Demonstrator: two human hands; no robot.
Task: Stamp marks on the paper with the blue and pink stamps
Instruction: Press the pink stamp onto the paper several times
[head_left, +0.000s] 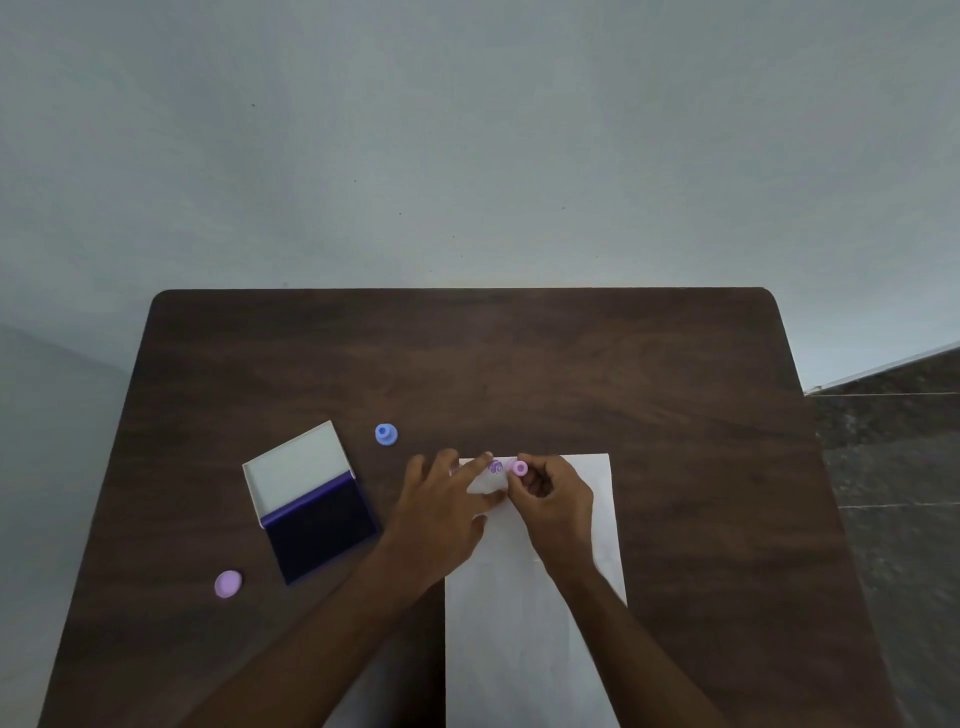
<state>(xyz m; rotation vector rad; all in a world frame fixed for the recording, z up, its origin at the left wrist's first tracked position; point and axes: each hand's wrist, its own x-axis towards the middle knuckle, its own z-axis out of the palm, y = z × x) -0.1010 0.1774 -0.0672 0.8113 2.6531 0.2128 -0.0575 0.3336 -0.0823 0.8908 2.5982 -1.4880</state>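
Observation:
A white sheet of paper (535, 613) lies on the dark wooden table (519, 364). My right hand (558, 499) grips the pink stamp (519, 468) near the paper's far edge. Just left of it a purple stamped mark (495, 467) shows on the paper. My left hand (447, 506) rests flat on the paper's far left corner, fingers spread, holding nothing. The blue stamp (386, 434) stands alone on the table, left of and beyond the paper.
An open ink pad (322, 525) with a white lid (296, 467) sits left of my left hand. A pink round cap (227, 584) lies near the table's left edge. A pale wall rises behind the table; dark floor lies to the right.

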